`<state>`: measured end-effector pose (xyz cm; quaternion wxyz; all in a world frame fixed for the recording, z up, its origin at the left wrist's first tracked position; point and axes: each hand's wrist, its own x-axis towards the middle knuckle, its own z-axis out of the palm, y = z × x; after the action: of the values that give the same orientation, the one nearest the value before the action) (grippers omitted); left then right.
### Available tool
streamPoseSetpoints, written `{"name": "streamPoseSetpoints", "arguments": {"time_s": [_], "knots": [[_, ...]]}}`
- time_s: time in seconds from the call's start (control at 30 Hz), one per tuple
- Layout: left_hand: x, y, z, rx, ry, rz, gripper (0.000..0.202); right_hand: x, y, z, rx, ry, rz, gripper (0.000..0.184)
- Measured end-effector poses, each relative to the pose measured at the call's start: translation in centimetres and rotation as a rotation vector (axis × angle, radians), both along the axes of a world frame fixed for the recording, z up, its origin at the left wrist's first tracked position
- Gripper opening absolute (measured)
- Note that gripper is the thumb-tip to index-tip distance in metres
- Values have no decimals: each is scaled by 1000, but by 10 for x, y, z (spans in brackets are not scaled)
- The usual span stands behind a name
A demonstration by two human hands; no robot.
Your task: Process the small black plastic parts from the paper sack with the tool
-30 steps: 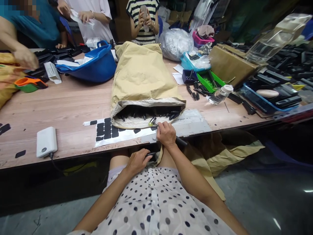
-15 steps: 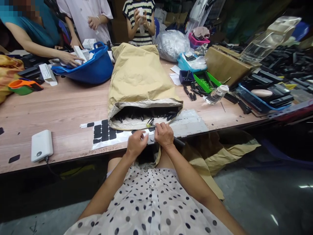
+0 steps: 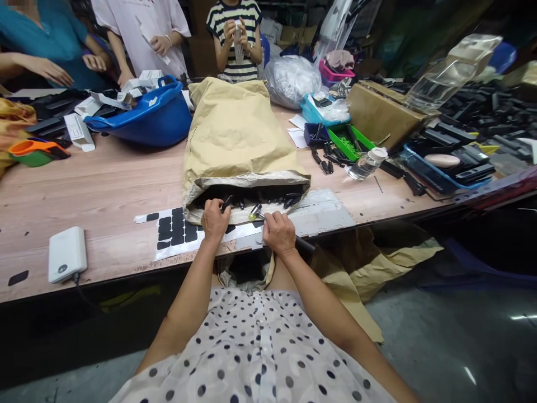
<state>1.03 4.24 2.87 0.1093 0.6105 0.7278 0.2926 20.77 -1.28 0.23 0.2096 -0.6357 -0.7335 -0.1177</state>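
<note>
Centrally, in the head view, a tan paper sack (image 3: 241, 140) lies on its side on the wooden table (image 3: 104, 184), its open mouth turned toward the person and showing a heap of small black parts (image 3: 268, 197) inside. The left hand (image 3: 215, 219) rests at the left of the mouth, fingers curled and pinching one black part (image 3: 227, 202) whose end sticks up above the knuckles. The right hand (image 3: 278, 232), just beside the mouth on the right, is closed around a slim black tool (image 3: 305, 244); the tool's shiny metal tip (image 3: 255, 211) points at the sack's lip, and its dark handle runs out past the wrist over the table edge. Under both hands lies a white sheet (image 3: 180, 235) bearing rows of black rectangular pads.

Left of the sheet, near the table edge, sits a white power bank (image 3: 67, 261) with a cable. Farther back stands a blue plastic basin (image 3: 155, 115) with white cartons at its rim. Right of the sack are a green tray (image 3: 351, 141), a clear bottle (image 3: 364, 163) lying on its side, and a blue tray (image 3: 444, 168) of dark parts. Across the table, other people's hands (image 3: 50, 70) reach over the far side, and one person in a striped shirt (image 3: 235, 22) holds a small item.
</note>
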Motion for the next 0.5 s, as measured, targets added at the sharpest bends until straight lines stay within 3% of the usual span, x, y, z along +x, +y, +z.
{"name": "streamPoseSetpoints", "arguments": {"time_s": [0.23,0.5], "knots": [[-7,-29,-12,-17,-80,-230,12,1,1,-3,-3,44,-3,18],[-7,-23,-20,-41,-120,-235,17,8,3,-5,-17,150,22,21]]}}
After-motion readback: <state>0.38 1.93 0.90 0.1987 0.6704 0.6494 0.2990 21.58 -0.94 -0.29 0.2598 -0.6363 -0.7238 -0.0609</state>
